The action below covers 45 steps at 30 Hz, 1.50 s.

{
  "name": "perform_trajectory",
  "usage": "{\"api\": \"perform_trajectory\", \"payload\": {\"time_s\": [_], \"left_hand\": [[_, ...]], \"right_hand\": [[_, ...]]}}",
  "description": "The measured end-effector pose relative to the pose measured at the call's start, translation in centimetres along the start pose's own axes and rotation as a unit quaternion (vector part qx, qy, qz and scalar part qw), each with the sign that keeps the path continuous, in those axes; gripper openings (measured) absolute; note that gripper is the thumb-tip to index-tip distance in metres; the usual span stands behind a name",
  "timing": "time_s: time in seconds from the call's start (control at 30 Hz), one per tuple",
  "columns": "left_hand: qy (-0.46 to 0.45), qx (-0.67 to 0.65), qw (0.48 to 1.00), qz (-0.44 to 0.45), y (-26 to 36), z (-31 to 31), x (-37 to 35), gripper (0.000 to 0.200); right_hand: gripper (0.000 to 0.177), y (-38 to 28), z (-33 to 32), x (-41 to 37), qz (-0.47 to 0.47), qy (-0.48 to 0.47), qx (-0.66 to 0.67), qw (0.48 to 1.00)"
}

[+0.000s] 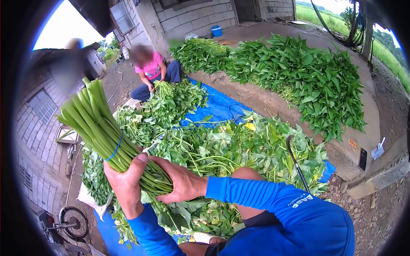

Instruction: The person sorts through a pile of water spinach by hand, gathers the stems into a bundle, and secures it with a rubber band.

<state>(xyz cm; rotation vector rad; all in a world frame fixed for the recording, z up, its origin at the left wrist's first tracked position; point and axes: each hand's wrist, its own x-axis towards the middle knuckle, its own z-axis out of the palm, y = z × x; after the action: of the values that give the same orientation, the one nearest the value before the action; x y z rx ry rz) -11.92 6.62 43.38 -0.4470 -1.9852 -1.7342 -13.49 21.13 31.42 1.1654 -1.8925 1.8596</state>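
Observation:
A thick bundle of green leaf stems (109,138), cut ends up and to the left, is held tilted in front of me. A blue rubber band (115,148) circles it. My left hand (127,181) wraps round the bundle just below the band, thumb pressed on the stems. Closed on its lower part is my right hand (183,181), fingers partly hidden behind the stems. Large leaves hang beneath my hands. A heap of loose leafy greens (218,147) spreads below and beyond them on a blue tarp (215,104).
Another person (151,70) in a pink shirt sits at the far side, handling greens. Stacked leafy bundles (299,74) lie on a concrete ledge (365,100). A hooked tool with a dark handle (298,164) is by my right arm. A phone (363,158) and white cup (377,151) are right.

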Motion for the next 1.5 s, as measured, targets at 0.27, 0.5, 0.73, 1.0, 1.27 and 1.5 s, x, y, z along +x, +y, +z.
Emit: {"api": "perform_trajectory", "payload": {"time_s": [0.27, 0.5, 0.73, 1.0, 1.27, 1.5], "left_hand": [[-0.068, -0.046, 0.995, -0.050, -5.2, -0.2, -0.4, 0.091], [0.000, 0.079, 0.949, -0.306, -16.3, -8.1, -10.1, 0.067], [0.028, 0.074, 0.936, -0.343, -18.3, -10.7, -10.6, 0.051], [-0.010, 0.182, 0.927, -0.329, -16.5, -11.4, -11.9, 0.069], [0.004, 0.162, 0.940, -0.299, -15.0, -13.6, -13.3, 0.063], [0.231, 0.057, 0.957, -0.164, -10.3, -15.3, -10.3, 0.051]], "right_hand": [[0.118, 4.1, 1.4, -5.2, 0.107, 0.033, 0.120, 0.986], [0.092, 8.2, -4.6, -7.3, 0.162, 0.163, 0.184, 0.956], [0.069, 9.9, -27.8, 12.8, 0.178, 0.227, -0.052, 0.956], [0.131, 13.3, -42.6, 16.2, 0.189, 0.282, -0.320, 0.884], [0.018, 25.0, -22.9, -25.7, 0.584, 0.150, -0.117, 0.789], [0.022, 14.9, -26.0, -22.5, 0.599, 0.128, -0.167, 0.773]]}}
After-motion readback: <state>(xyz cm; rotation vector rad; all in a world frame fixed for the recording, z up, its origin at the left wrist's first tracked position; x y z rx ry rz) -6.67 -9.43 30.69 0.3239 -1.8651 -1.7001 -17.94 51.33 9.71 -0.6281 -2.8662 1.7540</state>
